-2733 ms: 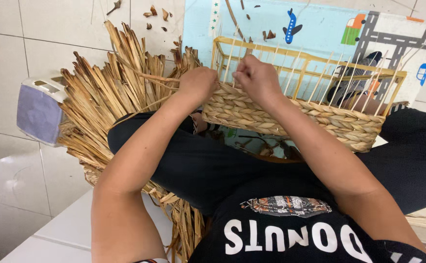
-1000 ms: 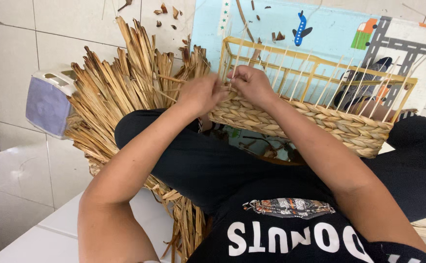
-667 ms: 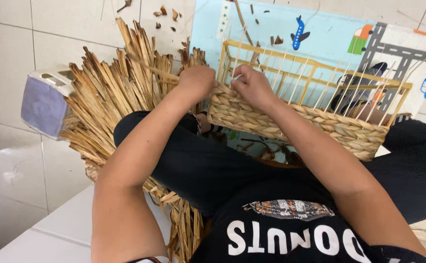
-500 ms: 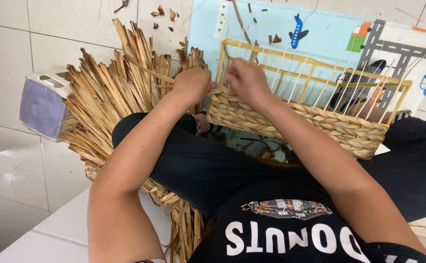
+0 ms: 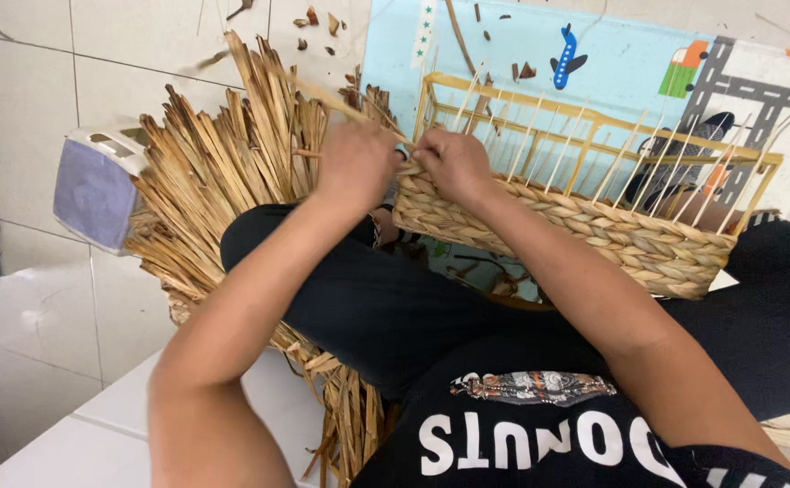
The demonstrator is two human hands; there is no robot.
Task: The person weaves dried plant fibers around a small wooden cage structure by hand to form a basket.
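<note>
Your left hand (image 5: 356, 163) and right hand (image 5: 454, 163) meet at the near-left corner of the basket (image 5: 594, 226), which sits across your lap in the middle of the frame. Both hands are curled closed around a dried strand (image 5: 341, 101) that runs up and left from your fingers — pinched tight against the woven rim. Compared with half a second ago, your hands have drawn closer together and sit a little lower on that corner; the basket has not shifted. The pile of dried leaves (image 5: 223, 181) fills the left of the frame, beside a grey box (image 5: 97, 190).
</note>
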